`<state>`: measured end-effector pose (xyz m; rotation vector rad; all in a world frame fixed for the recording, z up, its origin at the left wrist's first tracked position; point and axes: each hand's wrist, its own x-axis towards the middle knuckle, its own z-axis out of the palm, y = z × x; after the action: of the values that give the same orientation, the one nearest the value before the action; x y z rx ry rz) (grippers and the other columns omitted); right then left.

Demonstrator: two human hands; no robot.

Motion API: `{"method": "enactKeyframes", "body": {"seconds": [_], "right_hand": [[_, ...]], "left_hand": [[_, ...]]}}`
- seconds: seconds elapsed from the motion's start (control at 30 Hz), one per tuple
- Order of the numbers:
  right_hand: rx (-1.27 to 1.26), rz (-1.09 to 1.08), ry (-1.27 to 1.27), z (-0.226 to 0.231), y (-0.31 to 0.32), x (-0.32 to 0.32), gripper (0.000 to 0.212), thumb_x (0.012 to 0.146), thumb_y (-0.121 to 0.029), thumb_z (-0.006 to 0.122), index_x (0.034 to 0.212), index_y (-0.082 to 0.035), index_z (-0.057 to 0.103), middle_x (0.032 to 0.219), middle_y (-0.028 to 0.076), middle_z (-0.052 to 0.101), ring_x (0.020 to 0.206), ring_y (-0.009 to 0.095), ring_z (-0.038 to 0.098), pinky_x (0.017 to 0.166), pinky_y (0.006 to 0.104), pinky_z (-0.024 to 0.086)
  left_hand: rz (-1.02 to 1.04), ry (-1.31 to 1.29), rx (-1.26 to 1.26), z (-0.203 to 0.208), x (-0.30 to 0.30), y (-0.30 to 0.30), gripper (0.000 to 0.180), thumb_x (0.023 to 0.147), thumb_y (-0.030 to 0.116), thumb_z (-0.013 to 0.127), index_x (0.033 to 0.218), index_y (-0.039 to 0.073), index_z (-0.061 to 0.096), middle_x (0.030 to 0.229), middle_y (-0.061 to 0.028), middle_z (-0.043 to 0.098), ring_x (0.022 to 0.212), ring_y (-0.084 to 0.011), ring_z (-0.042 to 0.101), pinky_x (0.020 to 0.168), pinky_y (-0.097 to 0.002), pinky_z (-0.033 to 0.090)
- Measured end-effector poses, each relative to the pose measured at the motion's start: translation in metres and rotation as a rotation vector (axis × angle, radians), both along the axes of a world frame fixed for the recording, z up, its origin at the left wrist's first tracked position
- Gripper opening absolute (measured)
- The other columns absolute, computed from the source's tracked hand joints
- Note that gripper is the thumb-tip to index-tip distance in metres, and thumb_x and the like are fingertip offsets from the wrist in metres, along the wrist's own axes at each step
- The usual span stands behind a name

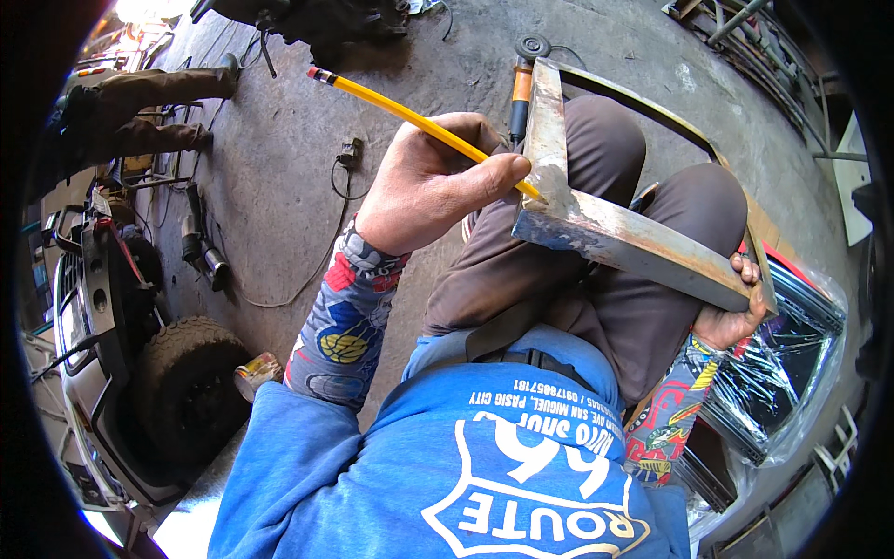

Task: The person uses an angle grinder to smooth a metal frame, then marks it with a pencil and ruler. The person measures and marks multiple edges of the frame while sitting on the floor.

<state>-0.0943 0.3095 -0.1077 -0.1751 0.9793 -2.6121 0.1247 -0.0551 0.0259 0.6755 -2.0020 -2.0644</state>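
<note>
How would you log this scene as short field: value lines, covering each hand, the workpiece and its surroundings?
Left hand: holds a yellow pencil, tip at a corner of the frame
Right hand: grips the frame's near right end
Workpiece: metal frame, resting across the person's legs
Beyond the frame: orange-and-black power tool on the concrete floor
Far left: vehicle tire; another person's legs
Right: plastic-wrapped bundle

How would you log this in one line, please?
Left hand: holds pencil, tip at corner of metal frame | right hand: grips frame
</note>
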Motion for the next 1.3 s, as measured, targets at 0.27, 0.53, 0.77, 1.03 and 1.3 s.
{"method": "enactKeyframes", "body": {"seconds": [0.27,0.53,0.77,1.03,1.3], "right_hand": [[0.018,-0.014,0.022,-0.001,-0.001,0.001,0.035,0.088,-0.025,0.07,0.108,-0.006,0.048,0.103,0.007,0.048,0.109,0.026,0.046,0.106,0.0416,0.036],[-0.05,0.049,0.022,-0.003,-0.001,0.001,0.034,0.087,-0.025,0.071,0.107,-0.008,0.048,0.101,0.007,0.048,0.109,0.026,0.046,0.106,0.0417,0.036],[-0.036,0.018,0.025,-0.004,0.0,0.001,0.033,0.087,-0.023,0.071,0.107,-0.008,0.049,0.101,0.006,0.048,0.109,0.025,0.045,0.106,0.0409,0.036],[-0.048,0.044,0.039,-0.006,0.003,-0.001,0.033,0.088,-0.023,0.07,0.107,-0.008,0.049,0.102,0.006,0.048,0.109,0.025,0.044,0.106,0.041,0.035],[-0.055,0.051,0.029,-0.006,0.002,-0.002,0.032,0.089,-0.023,0.07,0.107,-0.008,0.049,0.103,0.006,0.049,0.111,0.026,0.046,0.107,0.0412,0.035]], "left_hand": [[0.0,0.03,-0.086,-0.001,0.004,0.003,0.025,0.092,0.022,0.08,0.092,-0.002,0.073,0.081,-0.0064,0.073,0.074,-0.0088,0.068,0.064,-0.0227,0.054],[-0.035,-0.013,-0.13,0.005,0.006,0.003,0.024,0.092,0.021,0.08,0.094,-0.002,0.074,0.081,-0.0057,0.073,0.075,-0.0088,0.067,0.066,-0.0234,0.054],[-0.073,-0.097,-0.177,0.007,0.004,0.004,0.024,0.092,0.018,0.08,0.1,-0.003,0.072,0.092,-0.0118,0.076,0.087,-0.0174,0.076,0.078,-0.0262,0.061],[-0.117,-0.101,-0.245,0.011,0.005,0.004,0.024,0.093,0.018,0.079,0.101,-0.003,0.072,0.091,-0.0119,0.076,0.087,-0.0179,0.076,0.077,-0.0274,0.062],[-0.022,-0.09,-0.22,0.007,0.001,0.008,0.028,0.092,0.024,0.081,0.1,-0.002,0.073,0.086,-0.0103,0.075,0.08,-0.0155,0.075,0.071,-0.0251,0.061]]}}
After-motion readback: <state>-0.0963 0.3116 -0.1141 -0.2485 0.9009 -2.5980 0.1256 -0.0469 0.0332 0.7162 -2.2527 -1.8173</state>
